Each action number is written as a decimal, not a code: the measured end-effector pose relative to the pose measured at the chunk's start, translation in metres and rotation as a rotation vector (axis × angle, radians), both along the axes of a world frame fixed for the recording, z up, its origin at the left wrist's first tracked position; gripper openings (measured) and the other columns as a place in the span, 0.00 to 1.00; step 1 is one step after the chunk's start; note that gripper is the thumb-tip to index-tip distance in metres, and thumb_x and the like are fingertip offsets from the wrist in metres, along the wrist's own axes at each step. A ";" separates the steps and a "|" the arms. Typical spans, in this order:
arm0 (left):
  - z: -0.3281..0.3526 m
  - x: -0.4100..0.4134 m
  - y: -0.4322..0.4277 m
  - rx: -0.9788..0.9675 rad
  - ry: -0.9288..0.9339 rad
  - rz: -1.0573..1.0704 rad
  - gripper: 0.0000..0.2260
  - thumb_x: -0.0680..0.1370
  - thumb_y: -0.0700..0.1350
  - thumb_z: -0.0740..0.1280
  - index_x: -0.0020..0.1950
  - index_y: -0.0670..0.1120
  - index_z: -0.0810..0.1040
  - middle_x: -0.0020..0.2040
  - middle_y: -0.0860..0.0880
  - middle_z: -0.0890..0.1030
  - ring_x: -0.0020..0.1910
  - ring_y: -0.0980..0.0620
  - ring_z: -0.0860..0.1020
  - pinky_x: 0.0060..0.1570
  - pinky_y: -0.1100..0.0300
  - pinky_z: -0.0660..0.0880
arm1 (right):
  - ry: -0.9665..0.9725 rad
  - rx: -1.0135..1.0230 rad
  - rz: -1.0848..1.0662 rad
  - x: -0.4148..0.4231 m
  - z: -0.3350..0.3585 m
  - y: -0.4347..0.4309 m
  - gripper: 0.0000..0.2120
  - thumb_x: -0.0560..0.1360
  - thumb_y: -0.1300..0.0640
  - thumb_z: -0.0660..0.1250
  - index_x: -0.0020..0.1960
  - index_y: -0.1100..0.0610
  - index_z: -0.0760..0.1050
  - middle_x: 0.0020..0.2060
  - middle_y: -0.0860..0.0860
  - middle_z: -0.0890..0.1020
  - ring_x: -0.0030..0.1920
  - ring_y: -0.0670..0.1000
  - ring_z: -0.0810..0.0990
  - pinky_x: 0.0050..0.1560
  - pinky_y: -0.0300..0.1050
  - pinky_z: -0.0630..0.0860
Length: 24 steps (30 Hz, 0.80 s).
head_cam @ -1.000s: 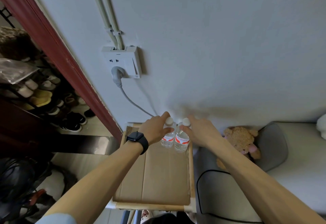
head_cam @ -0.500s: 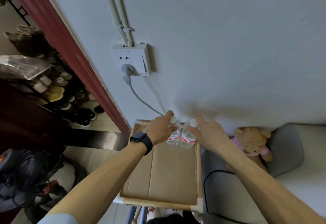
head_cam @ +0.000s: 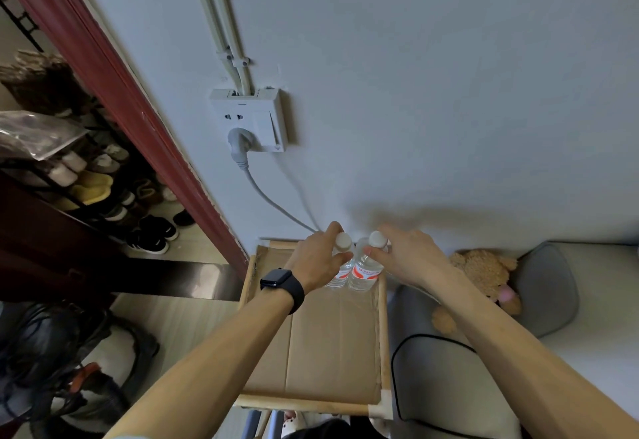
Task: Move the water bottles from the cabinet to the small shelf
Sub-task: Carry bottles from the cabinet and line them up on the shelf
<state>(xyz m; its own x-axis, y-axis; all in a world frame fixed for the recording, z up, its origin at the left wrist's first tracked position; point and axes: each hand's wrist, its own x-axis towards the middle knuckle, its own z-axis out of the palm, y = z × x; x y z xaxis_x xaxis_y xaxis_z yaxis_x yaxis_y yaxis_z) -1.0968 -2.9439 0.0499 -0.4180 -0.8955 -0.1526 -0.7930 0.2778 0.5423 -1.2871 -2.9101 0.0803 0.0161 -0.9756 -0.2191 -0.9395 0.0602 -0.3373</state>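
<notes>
Both hands were closed on bottles as I watched: left hand (head_cam: 316,260) gripped the left water bottle (head_cam: 340,267), right hand (head_cam: 409,259) the right water bottle (head_cam: 367,267), both upright, touching, on the small shelf (head_cam: 383,335) by the wall.

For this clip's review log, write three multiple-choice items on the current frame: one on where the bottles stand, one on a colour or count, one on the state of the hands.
1. Where do the water bottles stand?
A. at the far end of the shelf, near the wall
B. on the floor by the shoes
C. on the grey cushion

2. What colour are the bottle caps?
A. blue
B. white
C. black

3. What are the hands doing?
A. both hang free of the bottles
B. only the right touches a bottle
C. each is closed around one bottle's neck

Answers: 1 A, the two water bottles stand upright on the cardboard-lined shelf at its wall end. 2 B, both caps are white. 3 C, the left hand and right hand each wrap fingers around a bottle.
</notes>
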 end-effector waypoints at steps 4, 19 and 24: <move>-0.005 -0.001 0.003 0.009 0.057 0.035 0.13 0.79 0.54 0.66 0.57 0.49 0.67 0.47 0.48 0.79 0.43 0.48 0.77 0.40 0.54 0.75 | -0.059 -0.040 -0.066 -0.002 -0.004 0.004 0.16 0.76 0.39 0.64 0.52 0.51 0.75 0.46 0.50 0.82 0.49 0.56 0.78 0.43 0.47 0.67; -0.020 0.015 0.001 0.157 0.120 0.082 0.27 0.76 0.55 0.69 0.72 0.53 0.66 0.67 0.45 0.74 0.64 0.46 0.73 0.61 0.54 0.71 | -0.186 -0.021 -0.096 0.002 -0.023 0.006 0.18 0.77 0.36 0.61 0.58 0.49 0.69 0.44 0.51 0.80 0.48 0.59 0.76 0.44 0.49 0.69; -0.024 0.013 0.003 0.163 0.116 0.108 0.27 0.77 0.56 0.68 0.74 0.53 0.64 0.67 0.45 0.75 0.64 0.45 0.74 0.62 0.52 0.71 | -0.196 -0.020 -0.103 0.002 -0.024 0.007 0.19 0.76 0.35 0.60 0.57 0.48 0.68 0.44 0.51 0.79 0.45 0.58 0.76 0.42 0.48 0.69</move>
<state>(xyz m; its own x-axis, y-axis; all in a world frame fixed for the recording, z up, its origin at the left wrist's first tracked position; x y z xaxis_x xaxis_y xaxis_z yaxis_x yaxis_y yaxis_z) -1.0842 -2.9404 0.0261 -0.3438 -0.9036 -0.2555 -0.7432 0.0955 0.6623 -1.2850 -2.9035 0.0561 -0.0439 -0.9783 -0.2025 -0.8451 0.1444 -0.5147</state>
